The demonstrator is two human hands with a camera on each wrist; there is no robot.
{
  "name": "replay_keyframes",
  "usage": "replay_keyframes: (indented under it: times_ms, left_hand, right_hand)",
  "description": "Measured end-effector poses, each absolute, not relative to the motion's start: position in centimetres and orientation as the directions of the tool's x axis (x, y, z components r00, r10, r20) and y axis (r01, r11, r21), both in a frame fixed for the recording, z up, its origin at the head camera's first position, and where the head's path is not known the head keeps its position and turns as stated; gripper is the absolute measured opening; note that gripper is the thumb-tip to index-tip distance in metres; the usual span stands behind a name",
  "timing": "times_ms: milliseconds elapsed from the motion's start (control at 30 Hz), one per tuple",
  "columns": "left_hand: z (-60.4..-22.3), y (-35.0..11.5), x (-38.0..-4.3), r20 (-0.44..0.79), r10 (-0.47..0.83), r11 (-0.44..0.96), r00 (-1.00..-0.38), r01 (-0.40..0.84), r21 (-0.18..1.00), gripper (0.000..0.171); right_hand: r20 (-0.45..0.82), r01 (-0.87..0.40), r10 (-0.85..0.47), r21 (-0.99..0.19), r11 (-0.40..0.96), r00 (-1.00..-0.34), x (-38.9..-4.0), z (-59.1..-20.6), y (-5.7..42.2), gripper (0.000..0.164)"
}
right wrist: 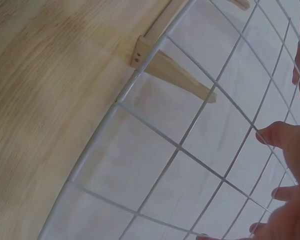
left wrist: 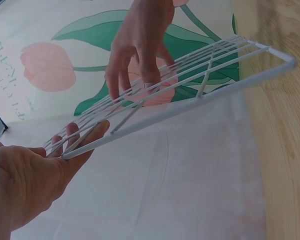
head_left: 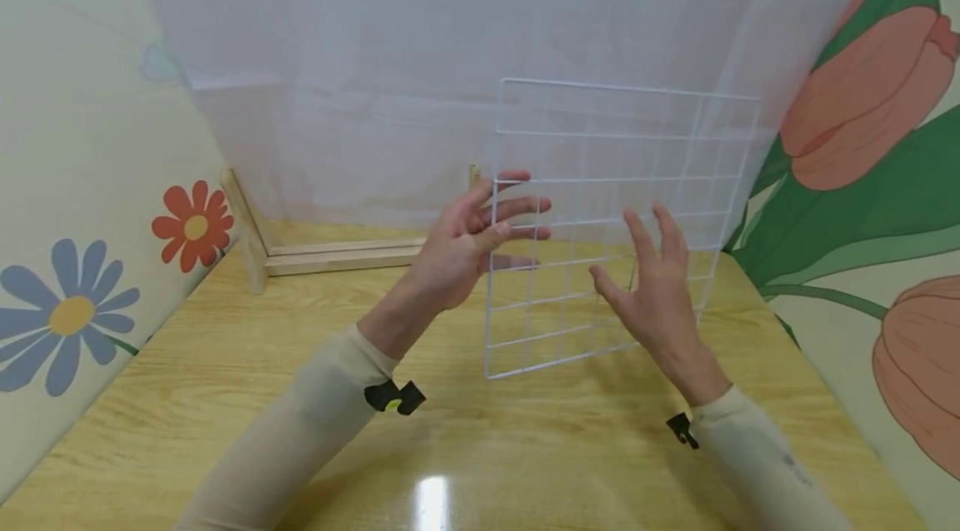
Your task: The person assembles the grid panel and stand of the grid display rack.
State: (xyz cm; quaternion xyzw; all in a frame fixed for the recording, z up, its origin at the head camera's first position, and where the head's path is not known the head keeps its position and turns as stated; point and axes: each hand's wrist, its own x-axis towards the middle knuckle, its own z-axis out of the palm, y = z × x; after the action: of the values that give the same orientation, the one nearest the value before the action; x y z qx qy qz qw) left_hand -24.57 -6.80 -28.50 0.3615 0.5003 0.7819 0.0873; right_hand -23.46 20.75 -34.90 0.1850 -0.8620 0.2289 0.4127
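Note:
A white wire grid panel stands tilted above the wooden table. My left hand grips its left edge, the thumb in front and the fingers spread behind the wires. Close to the panel's right half is my right hand, fingers parted and loosely bent. From the left wrist view, the fingertips of the right hand come right up to the wires. In the right wrist view, the thumb of that hand overlaps a wire crossing.
A wooden stand with a long rail and upright posts sits at the back left of the table. Behind it hangs a white cloth. Walls painted with flowers rise on both sides.

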Motion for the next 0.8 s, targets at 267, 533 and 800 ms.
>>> replay_keyframes:
  times_ms: [267, 533, 800]
  left_hand:
    - [-29.0, -7.1, -24.4, 0.486, 0.581, -0.477, -0.653, 0.211, 0.853, 0.049]
    - [-30.1, -9.0, -24.2, 0.458, 0.639, -0.428, -0.618, 0.210, 0.879, 0.054]
    - [-32.0, -13.8, -24.7, 0.418, 0.575, -0.244, -0.703, 0.340, 0.908, 0.055]
  right_hand:
    - [0.826, -0.519, -0.086, -0.266, 0.812, -0.557, -23.2, -35.1, 20.6, 0.074]
    - [0.842, -0.561, -0.113, -0.246, 0.790, -0.528, -23.1, -35.4, 20.3, 0.070]
    - [0.861, -0.594, -0.112, -0.243, 0.767, -0.496, -23.1, -35.6, 20.3, 0.067]
